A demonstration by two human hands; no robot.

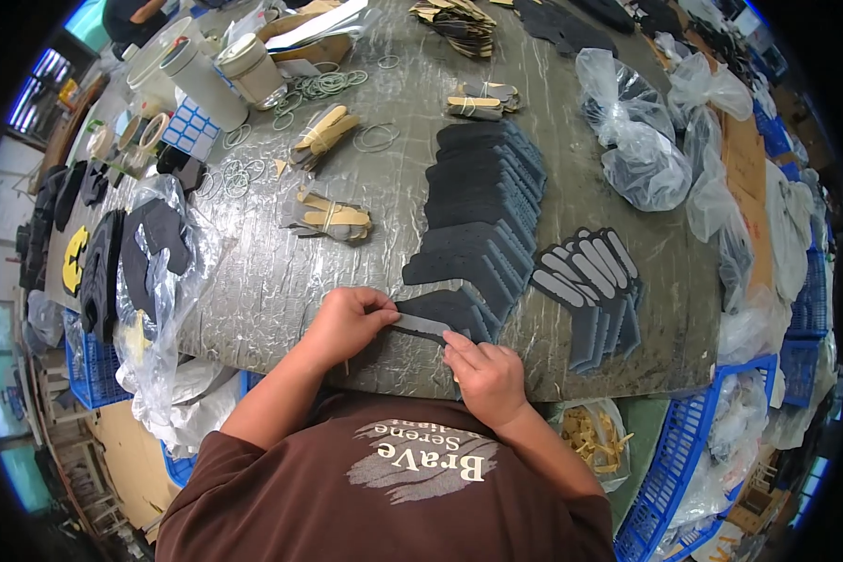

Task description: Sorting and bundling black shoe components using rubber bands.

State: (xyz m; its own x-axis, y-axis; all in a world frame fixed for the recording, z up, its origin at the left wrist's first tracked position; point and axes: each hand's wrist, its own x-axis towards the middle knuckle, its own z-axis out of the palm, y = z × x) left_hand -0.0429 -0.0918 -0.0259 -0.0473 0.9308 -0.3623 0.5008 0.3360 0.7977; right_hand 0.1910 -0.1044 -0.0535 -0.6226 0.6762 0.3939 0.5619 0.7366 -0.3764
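A narrow grey strip (421, 325) stretches between my two hands along the near edge of a black cut piece (440, 303). My left hand (347, 326) pinches its left end, fingers closed. At the strip's right end, the fingertips of my right hand (487, 377) are closed on it. Beyond them, overlapping black pieces with blue-grey ends (473, 201) run away from me in a staggered row. To the right, several light grey strips (585, 265) lie fanned out on blue-grey pieces (590, 332).
Rubber-banded bundles of strips (332, 217) and loose rubber bands (323, 86) lie on the left of the worktable (253, 309). Containers (201, 84) stand at far left. Clear plastic bags (642, 150) sit at far right. Blue crates (670, 468) flank the near edge.
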